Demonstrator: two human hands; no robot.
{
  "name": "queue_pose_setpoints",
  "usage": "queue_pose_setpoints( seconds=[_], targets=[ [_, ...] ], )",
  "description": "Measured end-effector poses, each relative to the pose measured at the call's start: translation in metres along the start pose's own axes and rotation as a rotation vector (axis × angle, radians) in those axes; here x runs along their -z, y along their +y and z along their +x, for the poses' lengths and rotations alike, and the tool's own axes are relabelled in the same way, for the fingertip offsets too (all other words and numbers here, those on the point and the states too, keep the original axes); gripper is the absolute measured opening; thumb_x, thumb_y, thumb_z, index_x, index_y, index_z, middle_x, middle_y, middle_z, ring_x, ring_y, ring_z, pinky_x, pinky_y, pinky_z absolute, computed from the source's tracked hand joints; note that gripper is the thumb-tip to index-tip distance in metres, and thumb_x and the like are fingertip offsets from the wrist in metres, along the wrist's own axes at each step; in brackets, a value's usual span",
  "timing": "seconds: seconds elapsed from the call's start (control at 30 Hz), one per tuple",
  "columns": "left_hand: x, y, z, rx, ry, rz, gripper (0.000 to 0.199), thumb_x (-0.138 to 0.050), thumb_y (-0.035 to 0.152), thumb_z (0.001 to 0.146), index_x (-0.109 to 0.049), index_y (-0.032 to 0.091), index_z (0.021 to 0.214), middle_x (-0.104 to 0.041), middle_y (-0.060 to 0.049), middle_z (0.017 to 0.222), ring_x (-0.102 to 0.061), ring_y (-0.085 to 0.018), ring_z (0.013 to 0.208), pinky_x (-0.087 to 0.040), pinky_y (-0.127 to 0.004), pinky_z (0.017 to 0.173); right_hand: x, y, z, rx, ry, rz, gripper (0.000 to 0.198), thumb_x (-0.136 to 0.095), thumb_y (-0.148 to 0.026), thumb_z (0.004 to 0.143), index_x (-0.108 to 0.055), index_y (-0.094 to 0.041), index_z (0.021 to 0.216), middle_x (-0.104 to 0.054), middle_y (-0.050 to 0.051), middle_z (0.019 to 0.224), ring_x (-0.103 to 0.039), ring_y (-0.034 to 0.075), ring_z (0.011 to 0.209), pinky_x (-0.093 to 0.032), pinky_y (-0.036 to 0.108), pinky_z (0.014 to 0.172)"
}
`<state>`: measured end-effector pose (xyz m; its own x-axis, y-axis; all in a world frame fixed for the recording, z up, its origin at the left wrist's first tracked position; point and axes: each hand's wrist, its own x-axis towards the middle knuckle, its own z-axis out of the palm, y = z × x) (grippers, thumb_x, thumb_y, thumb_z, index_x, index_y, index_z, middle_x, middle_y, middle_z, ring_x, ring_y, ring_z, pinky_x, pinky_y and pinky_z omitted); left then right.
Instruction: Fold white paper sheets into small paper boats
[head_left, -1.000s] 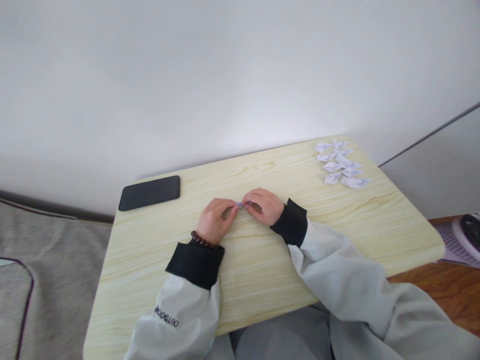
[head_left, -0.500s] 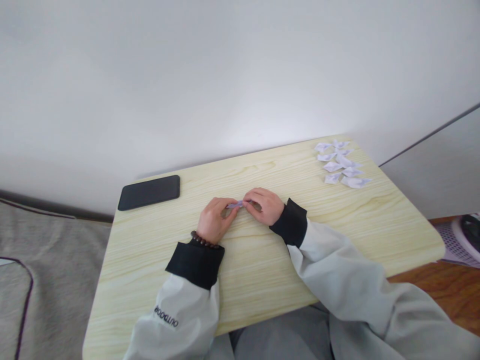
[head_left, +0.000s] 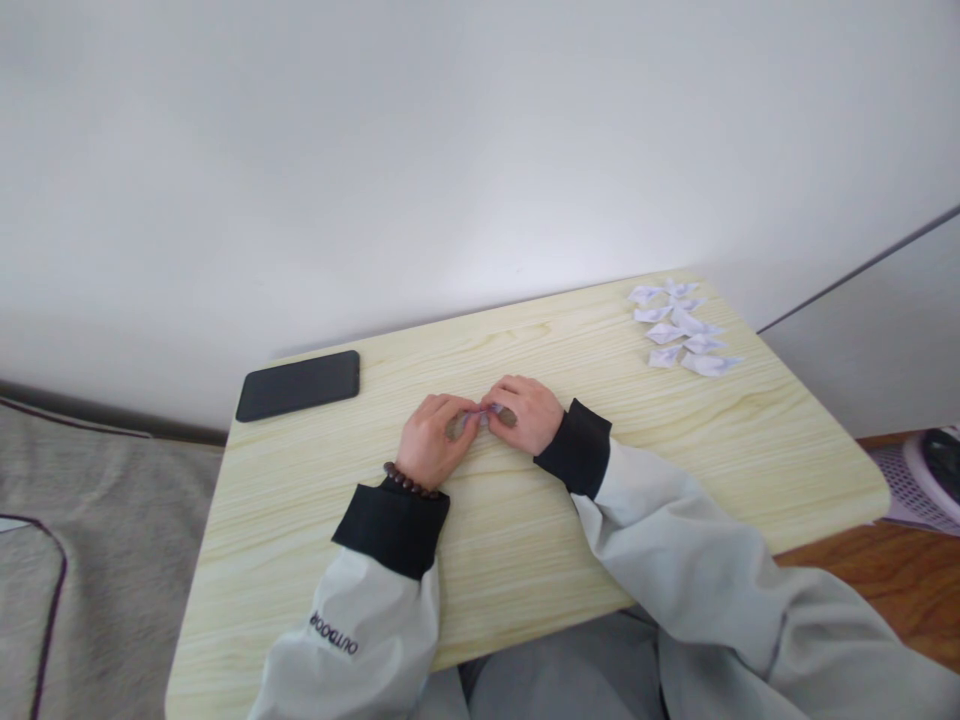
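Note:
Over the middle of the table, my left hand (head_left: 436, 436) and my right hand (head_left: 526, 412) meet at the fingertips. Both pinch a small piece of folded paper (head_left: 484, 414), pale with a purplish tint. Fingers cover most of it, so its exact shape is hidden. The thumb and forefinger of each hand curve into a loop around it. At the far right of the table lie several white folded-paper pieces (head_left: 684, 328) with pointed ends, grouped in rough rows and apart from my hands.
A black phone (head_left: 298, 386) lies at the table's far left. The wood-grain table (head_left: 525, 560) stands against a white wall (head_left: 450, 180). Beyond its right edge is a lilac perforated basket (head_left: 911, 490) with something dark in it. Grey fabric (head_left: 112, 560) spreads on the left.
My fingertips have drawn closer together on the folded paper, and less of it shows. The right hand has shifted slightly left. The phone and the white paper pieces stay put.

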<state>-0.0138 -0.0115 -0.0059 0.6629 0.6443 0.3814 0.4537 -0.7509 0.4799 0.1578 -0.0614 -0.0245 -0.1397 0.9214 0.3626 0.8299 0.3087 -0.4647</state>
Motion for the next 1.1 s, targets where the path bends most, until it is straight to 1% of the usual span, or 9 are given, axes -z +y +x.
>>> queue_pose_setpoints(
  seconds=[0.27,0.37,0.53,0.67,0.8,0.87,0.9,1.0,1.1],
  targets=[
    [-0.002,0.007,0.0,0.052,-0.009,0.203,0.015,-0.06,0.027,0.077,-0.067,0.021,0.089,-0.064,-0.004,0.08,-0.056,-0.02,0.078,-0.047,-0.032,0.073,0.001,-0.007,0.0,-0.054,-0.012,-0.04,0.011,-0.06,-0.024,0.075,-0.064,-0.02,0.084,-0.06,0.005,0.087,-0.054,0.019,0.082,-0.039,0.032,0.074],
    [-0.002,0.009,0.0,0.046,0.002,0.247,0.014,-0.06,0.027,0.077,-0.067,0.022,0.088,-0.063,-0.003,0.081,-0.056,-0.019,0.079,-0.046,-0.031,0.073,0.001,-0.009,0.0,-0.076,-0.014,-0.058,0.011,-0.06,-0.025,0.076,-0.064,-0.02,0.084,-0.059,0.005,0.087,-0.054,0.019,0.082,-0.038,0.032,0.073],
    [-0.002,0.01,-0.001,0.003,0.045,0.24,0.01,-0.057,0.025,0.078,-0.066,0.021,0.081,-0.062,-0.003,0.082,-0.057,-0.018,0.079,-0.046,-0.029,0.07,0.002,-0.01,0.0,-0.067,-0.001,-0.056,0.008,-0.058,-0.026,0.077,-0.063,-0.02,0.081,-0.059,0.004,0.086,-0.053,0.018,0.08,-0.038,0.032,0.072],
    [-0.004,0.011,0.0,0.033,0.04,0.269,0.009,-0.059,0.025,0.077,-0.067,0.022,0.08,-0.062,-0.004,0.082,-0.056,-0.018,0.079,-0.046,-0.029,0.07,0.002,-0.011,0.0,-0.07,-0.012,-0.068,0.006,-0.06,-0.024,0.076,-0.062,-0.02,0.08,-0.059,0.004,0.085,-0.053,0.019,0.081,-0.038,0.032,0.072],
    [-0.003,0.005,0.0,0.037,0.04,0.18,0.009,-0.06,0.025,0.078,-0.068,0.022,0.08,-0.064,-0.003,0.079,-0.058,-0.018,0.078,-0.048,-0.03,0.072,0.004,-0.007,0.001,-0.068,-0.04,-0.032,0.006,-0.061,-0.024,0.077,-0.062,-0.02,0.081,-0.058,0.004,0.086,-0.054,0.018,0.082,-0.039,0.031,0.073],
    [-0.002,-0.003,-0.001,0.001,0.056,0.099,0.011,-0.06,0.028,0.08,-0.069,0.022,0.082,-0.066,-0.003,0.083,-0.06,-0.017,0.08,-0.05,-0.03,0.073,0.006,-0.003,0.002,-0.048,-0.052,0.034,0.009,-0.059,-0.026,0.081,-0.062,-0.018,0.084,-0.058,0.004,0.085,-0.055,0.017,0.081,-0.041,0.03,0.075],
    [0.0,-0.006,-0.002,-0.017,0.079,0.071,0.013,-0.059,0.029,0.081,-0.069,0.021,0.079,-0.067,-0.004,0.085,-0.061,-0.017,0.081,-0.051,-0.03,0.074,0.007,-0.001,0.002,-0.039,-0.054,0.066,0.012,-0.058,-0.029,0.083,-0.062,-0.018,0.085,-0.058,0.005,0.085,-0.055,0.016,0.081,-0.041,0.029,0.075],
    [0.002,-0.014,-0.004,-0.034,0.101,0.08,0.015,-0.06,0.032,0.082,-0.07,0.021,0.079,-0.07,-0.004,0.091,-0.064,-0.018,0.082,-0.053,-0.031,0.074,0.008,0.003,0.002,-0.027,-0.044,0.109,0.018,-0.053,-0.032,0.087,-0.063,-0.017,0.087,-0.059,0.006,0.086,-0.056,0.015,0.078,-0.043,0.028,0.074],
    [0.003,-0.014,-0.004,-0.054,0.086,0.121,0.013,-0.061,0.031,0.081,-0.069,0.021,0.082,-0.071,-0.003,0.091,-0.064,-0.019,0.084,-0.053,-0.032,0.074,0.006,0.005,0.002,-0.01,-0.027,0.094,0.021,-0.051,-0.032,0.089,-0.064,-0.016,0.089,-0.06,0.006,0.087,-0.056,0.015,0.078,-0.044,0.028,0.073]
  ],
)
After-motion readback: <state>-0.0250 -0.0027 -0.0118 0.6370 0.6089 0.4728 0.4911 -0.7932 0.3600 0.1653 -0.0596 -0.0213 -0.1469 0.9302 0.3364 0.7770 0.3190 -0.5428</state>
